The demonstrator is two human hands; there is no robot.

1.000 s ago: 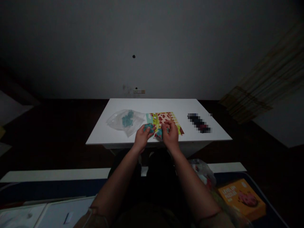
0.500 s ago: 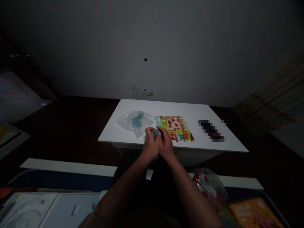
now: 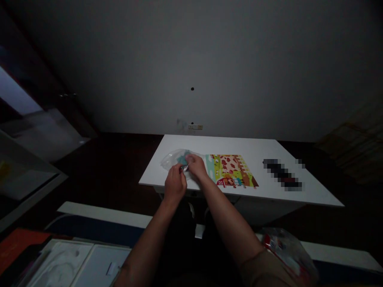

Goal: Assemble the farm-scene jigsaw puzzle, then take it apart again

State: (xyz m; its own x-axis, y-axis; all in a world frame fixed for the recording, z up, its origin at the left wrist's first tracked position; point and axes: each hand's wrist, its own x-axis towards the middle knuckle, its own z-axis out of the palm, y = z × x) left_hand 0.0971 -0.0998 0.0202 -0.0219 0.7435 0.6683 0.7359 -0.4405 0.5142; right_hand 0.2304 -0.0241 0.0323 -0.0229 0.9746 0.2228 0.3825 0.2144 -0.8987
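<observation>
A clear plastic bag with teal pieces inside lies on the white table at its left side. My left hand pinches the bag's near edge with closed fingers. My right hand reaches across into the bag's mouth, fingers curled over the teal pieces; what it holds is hidden. A colourful puzzle picture with a spotted cow and red barn lies flat just right of my hands.
A dark blurred-out object lies on the table's right part. A plastic bag with red bits sits at my right elbow. White trays lie at lower left. The room is dim, with dark floor around the table.
Both hands moved left from the puzzle's near edge to the clear bag, carrying teal pieces. The camera turned left, so the orange box at the lower right left the view.
</observation>
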